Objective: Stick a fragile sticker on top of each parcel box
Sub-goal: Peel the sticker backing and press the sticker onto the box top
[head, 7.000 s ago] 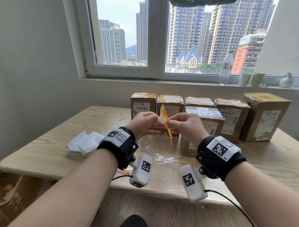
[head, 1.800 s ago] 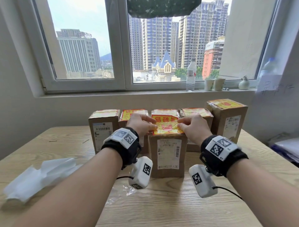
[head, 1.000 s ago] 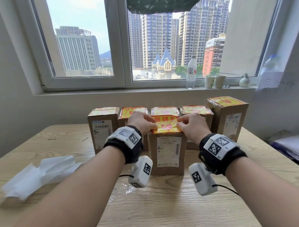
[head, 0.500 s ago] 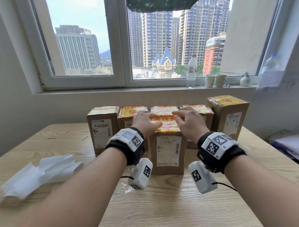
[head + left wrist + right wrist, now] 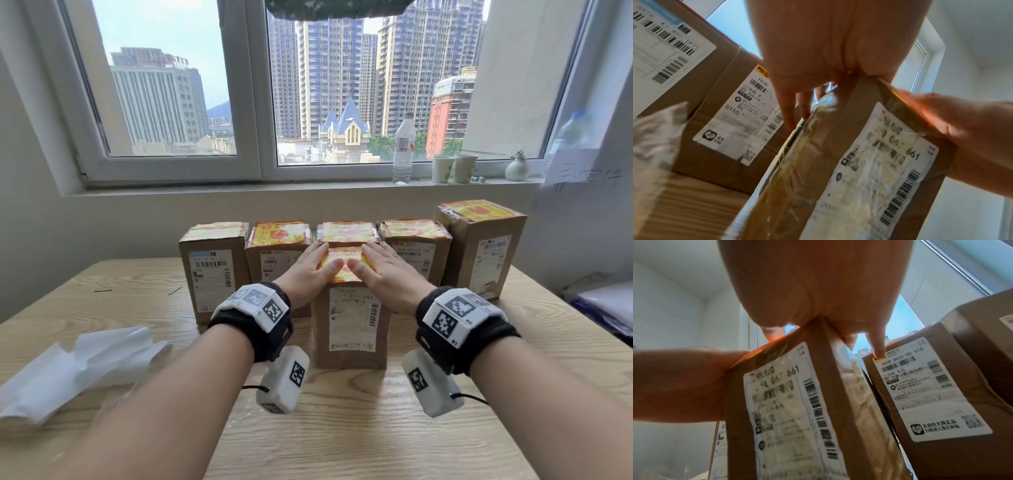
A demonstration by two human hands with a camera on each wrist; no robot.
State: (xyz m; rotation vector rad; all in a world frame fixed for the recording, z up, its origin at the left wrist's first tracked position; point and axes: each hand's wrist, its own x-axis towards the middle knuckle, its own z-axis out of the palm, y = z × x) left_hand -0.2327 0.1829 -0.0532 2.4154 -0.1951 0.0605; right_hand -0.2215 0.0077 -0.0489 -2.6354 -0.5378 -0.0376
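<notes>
A wide window (image 5: 260, 85) is framing city towers behind a wooden table (image 5: 342, 438), where I am working at a distance through two bare hands. Five boxes (image 5: 215, 270) are standing in a row along the table's far side, each already wearing a red-and-yellow sticker on top. A sixth, the front box (image 5: 349, 329), is standing upright just ahead of them, its white shipping label (image 5: 351, 322) facing me. A heap of white backing paper (image 5: 75, 366) is lying near the table's left edge. On the sill a water bottle (image 5: 404, 147), two cups (image 5: 454, 168) and a small vase (image 5: 516, 168) are lining up at right. My left hand (image 5: 310, 272) and right hand (image 5: 382, 274) are lying flat, fingers straight and together, pressing the sticker (image 5: 344, 263) down onto the front box's top, thumbs almost meeting at its middle. From the wrist views, the outer fingers of each hand are hanging over the box's side edges.
</notes>
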